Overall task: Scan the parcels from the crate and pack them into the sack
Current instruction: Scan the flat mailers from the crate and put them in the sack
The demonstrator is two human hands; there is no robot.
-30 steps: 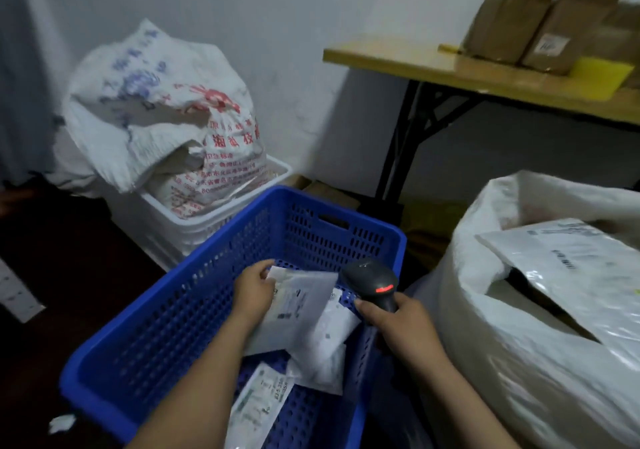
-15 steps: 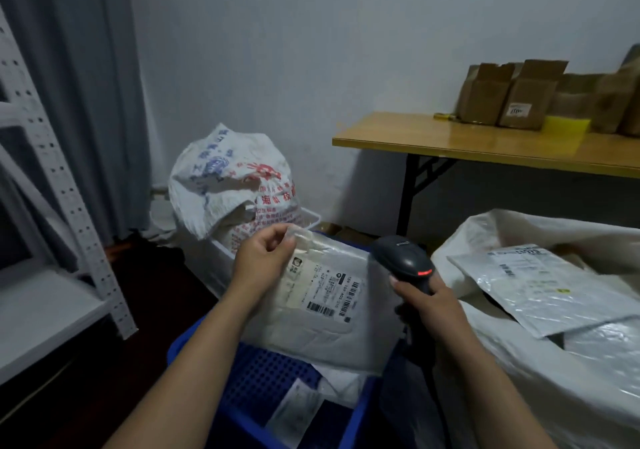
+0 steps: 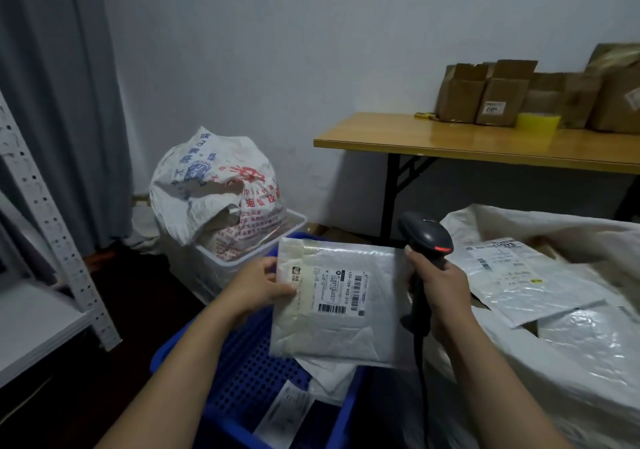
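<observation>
The left hand [image 3: 258, 285] pinches a white parcel [image 3: 341, 324] by its left edge, above the blue crate [image 3: 239, 355] at 6 o'clock, where more parcels [image 3: 287, 410] lie. The right hand [image 3: 440, 292] grips the scanner [image 3: 427, 237] just beside it. At 3 o'clock, the sack [image 3: 554, 396] holds labelled parcels [image 3: 519, 282].

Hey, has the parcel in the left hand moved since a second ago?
Yes. The parcel has risen out of the blue crate, above its rim, toward the scanner.

the sack [image 3: 554, 362] mouth at right looks open above its parcels [image 3: 530, 282]; table [image 3: 485, 147] overhangs behind.
</observation>
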